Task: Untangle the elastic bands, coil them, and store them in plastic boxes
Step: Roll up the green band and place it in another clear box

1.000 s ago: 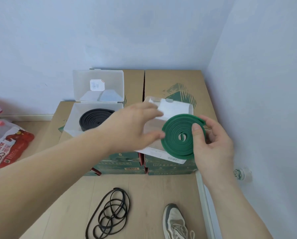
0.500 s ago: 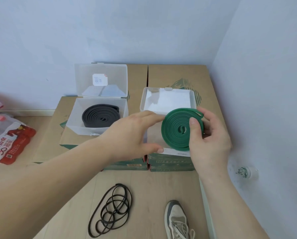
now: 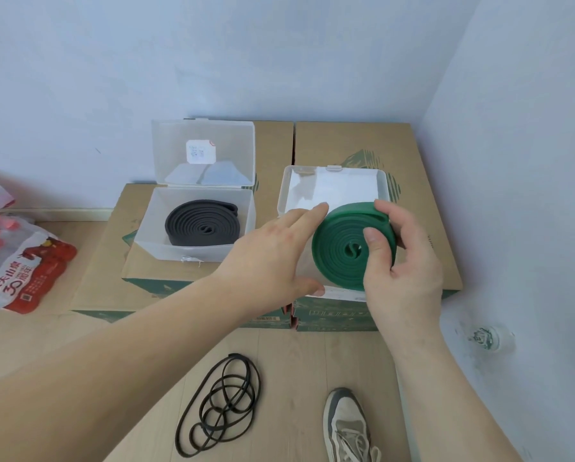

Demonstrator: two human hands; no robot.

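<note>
My right hand (image 3: pixel 402 275) grips a coiled green elastic band (image 3: pixel 339 241), thumb pressed on its face, just above the open right plastic box (image 3: pixel 332 171). My left hand (image 3: pixel 269 258) spans that box's left side, with its fingers on the rim and its thumb at the front wall. The left plastic box (image 3: pixel 152 235) stands with its lid (image 3: pixel 202 138) upright and holds a coiled black band (image 3: pixel 202 226). A thin black band (image 3: pixel 222 401) lies tangled in loops on the floor below my arms.
Both plastic boxes stand on cardboard cartons (image 3: pixel 356 141) pushed into the room's corner. A red and white bag (image 3: pixel 22 268) lies on the floor at the left. A small bottle (image 3: pixel 486 338) lies by the right wall. My shoe (image 3: pixel 346 425) is near the tangled band.
The right plastic box went from tilted in my left hand to flat on the carton. The green coil stayed in my right hand and now hangs over the box's near part.
</note>
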